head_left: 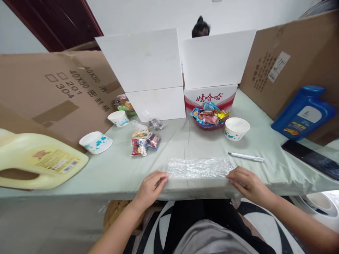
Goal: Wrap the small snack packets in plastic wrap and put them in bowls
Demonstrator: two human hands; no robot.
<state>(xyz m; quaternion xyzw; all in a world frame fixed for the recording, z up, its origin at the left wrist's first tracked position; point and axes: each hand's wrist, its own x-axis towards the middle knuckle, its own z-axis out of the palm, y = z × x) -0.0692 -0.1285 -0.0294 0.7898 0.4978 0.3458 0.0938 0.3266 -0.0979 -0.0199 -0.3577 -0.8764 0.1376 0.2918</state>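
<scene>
A clear, crinkled plastic bag [198, 167] lies flat in a long strip near the table's front edge. My left hand [153, 184] pinches its left end between thumb and fingers. At the opposite end, my right hand [242, 179] grips the near corner. Just beyond my right hand rests a white pen [246, 157]. Several wrapped snacks [145, 139] lie in a small pile beyond my left hand. Farther back, a bowl of wrapped candies [210, 118] stands beside a paper bowl [237, 128].
White boards [153, 63] and a red-and-white carton [210, 97] stand at the back, a person's head [200, 27] behind them. Brown cardboard [60, 88] walls both sides. A yellow jug [45, 160] and tipped paper bowl [95, 142] are left; a blue bottle [304, 113] and phone [311, 158] right.
</scene>
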